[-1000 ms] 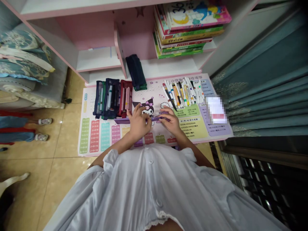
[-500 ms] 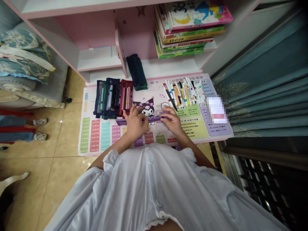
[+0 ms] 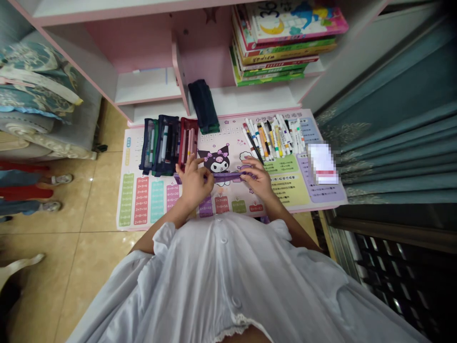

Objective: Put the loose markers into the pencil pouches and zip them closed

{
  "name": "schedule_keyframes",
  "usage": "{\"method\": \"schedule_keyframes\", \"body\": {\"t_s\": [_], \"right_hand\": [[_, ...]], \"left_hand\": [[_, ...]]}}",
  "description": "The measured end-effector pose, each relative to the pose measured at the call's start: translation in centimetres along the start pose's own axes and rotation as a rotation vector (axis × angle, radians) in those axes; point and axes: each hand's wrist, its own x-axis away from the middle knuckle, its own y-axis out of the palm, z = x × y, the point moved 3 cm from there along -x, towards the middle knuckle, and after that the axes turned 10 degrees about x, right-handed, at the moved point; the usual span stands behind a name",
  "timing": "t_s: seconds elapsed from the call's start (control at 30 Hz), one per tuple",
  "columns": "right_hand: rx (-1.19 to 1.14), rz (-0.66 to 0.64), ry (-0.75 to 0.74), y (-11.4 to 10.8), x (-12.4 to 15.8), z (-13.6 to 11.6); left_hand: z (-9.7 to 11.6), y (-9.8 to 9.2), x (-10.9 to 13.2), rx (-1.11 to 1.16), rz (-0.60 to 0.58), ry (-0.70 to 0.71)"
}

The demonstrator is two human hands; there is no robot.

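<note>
A long purple pencil case point(image 3: 228, 176) lies across the printed desk mat point(image 3: 150, 200) in front of me. My left hand point(image 3: 193, 183) pinches it near its left end, thumb and fingers closed on the case's top edge. My right hand point(image 3: 257, 178) grips the right end of the same case with curled fingers. A row of several loose markers point(image 3: 273, 136) lies just beyond my right hand. Two open mesh pencil cases, dark blue point(image 3: 160, 145) and red point(image 3: 187, 140), stand beyond my left hand with pens in them.
A folded dark pouch point(image 3: 203, 105) rests at the back of the desk under the pink shelf. A stack of books point(image 3: 282, 43) sits on the shelf at the upper right. Teal curtains point(image 3: 396, 133) hang at the right. Another person's feet point(image 3: 57, 190) stand on the floor at the left.
My left hand has slid leftward along the purple pencil case, from near its middle toward its left end. My right hand has stayed on the right end.
</note>
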Motion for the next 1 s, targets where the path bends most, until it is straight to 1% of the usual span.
{"method": "schedule_keyframes", "body": {"t_s": [0.3,0.57,0.77,1.0], "right_hand": [[0.002,0.003,0.034,-0.3,0.0,-0.1],[-0.006,-0.002,0.026,-0.1,-0.1,-0.1],[0.0,-0.007,0.033,-0.1,-0.2,-0.2],[0.0,0.015,0.04,-0.7,-0.1,0.3]], "left_hand": [[-0.8,-0.9,0.0,0.01,0.056,-0.041],[-1.3,-1.7,0.4,0.004,0.078,-0.079],[-2.1,-2.0,0.6,0.0,0.091,-0.081],[-3.1,-3.2,0.5,-0.018,0.137,-0.135]]}}
